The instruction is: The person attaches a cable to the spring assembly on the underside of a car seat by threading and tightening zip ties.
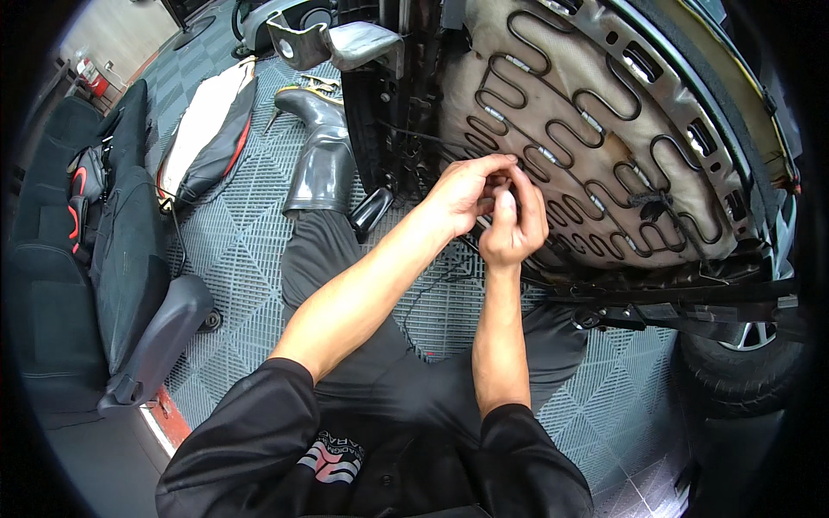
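Both hands meet in front of an upturned car seat whose wavy black seat springs [590,121] run across beige padding [553,78]. My left hand [464,192] is closed, its fingertips bent toward those of my right hand. Fingers of my right hand [515,229] curl in, the thumb raised against them. Whatever lies between the fingertips is too small or hidden to name. A slotted metal seat frame [669,95] borders the padding on the right. Dark wiring with a small black connector [654,207] hangs among the springs.
A bent metal bracket [302,43] juts out at the top. Black boots show, one boot [319,155] left of the seat. Another dark seat [65,285] and a white-and-black seat cover [207,129] lie left. A car wheel [743,363] stands right. Grey tiles [229,237] cover the floor.
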